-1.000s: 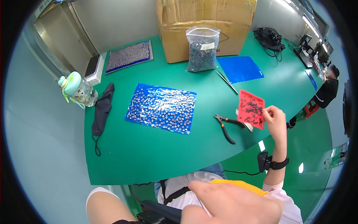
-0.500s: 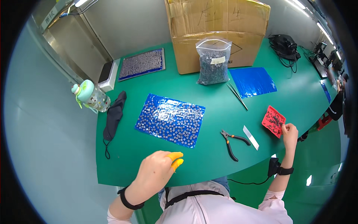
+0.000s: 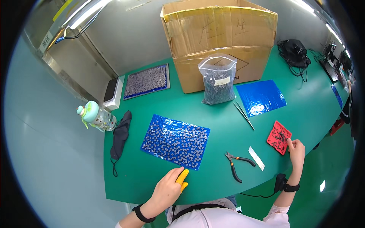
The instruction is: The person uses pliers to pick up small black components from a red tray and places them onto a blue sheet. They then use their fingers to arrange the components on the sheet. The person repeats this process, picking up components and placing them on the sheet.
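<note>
Head view: right grip (image 3: 297,151) pinches red tray (image 3: 275,148); left grip (image 3: 170,187), empty, half-curled, near strewn blue sheet (image 3: 167,121).

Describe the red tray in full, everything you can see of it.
The red tray is shallow and roughly rectangular, with a low raised rim; it looks like plastic. Many small dark pieces are scattered inside, too small to make out singly. It sits at an angle over the right part of the green table, to the right of the white strip. Fingers of the right hand touch its right edge; how firmly is unclear.
</note>
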Demonstrator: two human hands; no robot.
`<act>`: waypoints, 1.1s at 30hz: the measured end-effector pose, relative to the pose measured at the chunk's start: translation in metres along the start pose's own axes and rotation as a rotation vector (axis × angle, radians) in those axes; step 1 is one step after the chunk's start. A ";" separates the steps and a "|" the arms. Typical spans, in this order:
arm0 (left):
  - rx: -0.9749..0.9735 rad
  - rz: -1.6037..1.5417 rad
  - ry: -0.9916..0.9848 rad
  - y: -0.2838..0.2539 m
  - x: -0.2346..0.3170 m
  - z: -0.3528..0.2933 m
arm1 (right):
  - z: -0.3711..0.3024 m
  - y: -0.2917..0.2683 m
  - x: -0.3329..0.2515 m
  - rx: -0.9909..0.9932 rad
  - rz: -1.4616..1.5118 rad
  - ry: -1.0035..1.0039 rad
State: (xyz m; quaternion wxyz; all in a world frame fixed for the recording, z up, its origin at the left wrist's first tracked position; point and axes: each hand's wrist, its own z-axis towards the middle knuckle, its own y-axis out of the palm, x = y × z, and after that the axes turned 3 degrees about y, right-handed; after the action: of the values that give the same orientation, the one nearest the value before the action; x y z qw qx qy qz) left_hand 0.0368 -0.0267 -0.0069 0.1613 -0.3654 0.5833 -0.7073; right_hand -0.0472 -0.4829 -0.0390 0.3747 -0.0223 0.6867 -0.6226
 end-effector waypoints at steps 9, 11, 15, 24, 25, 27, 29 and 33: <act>-0.018 0.081 0.066 -0.015 -0.011 -0.004 | -0.032 -0.047 -0.055 -0.020 0.326 -0.156; -0.030 0.057 0.081 -0.015 -0.004 -0.004 | -0.039 -0.049 -0.078 -0.021 0.429 -0.261; 0.055 -0.062 0.034 -0.012 0.005 -0.002 | -0.052 -0.045 -0.130 -0.021 0.476 -0.418; 0.219 -0.433 0.069 -0.016 0.030 -0.001 | -0.086 0.017 -0.210 -0.029 0.346 -0.756; 0.198 -0.472 0.089 -0.018 0.032 -0.001 | -0.090 0.024 -0.212 -0.043 0.318 -0.784; 0.213 -0.456 0.091 -0.015 0.025 -0.003 | -0.095 0.035 -0.218 -0.072 0.264 -0.846; 0.230 -0.426 0.068 -0.012 0.014 -0.006 | -0.100 0.043 -0.216 -0.206 0.241 -0.937; 0.246 -0.299 -0.029 -0.022 -0.013 -0.016 | -0.113 0.059 -0.209 -0.678 0.318 -1.072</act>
State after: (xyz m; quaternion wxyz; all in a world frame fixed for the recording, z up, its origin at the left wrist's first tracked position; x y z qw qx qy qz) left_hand 0.0390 -0.0013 0.0090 0.1063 -0.4359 0.4291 -0.7839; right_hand 0.0673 -0.2705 0.0054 0.7247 -0.3449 0.5579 -0.2111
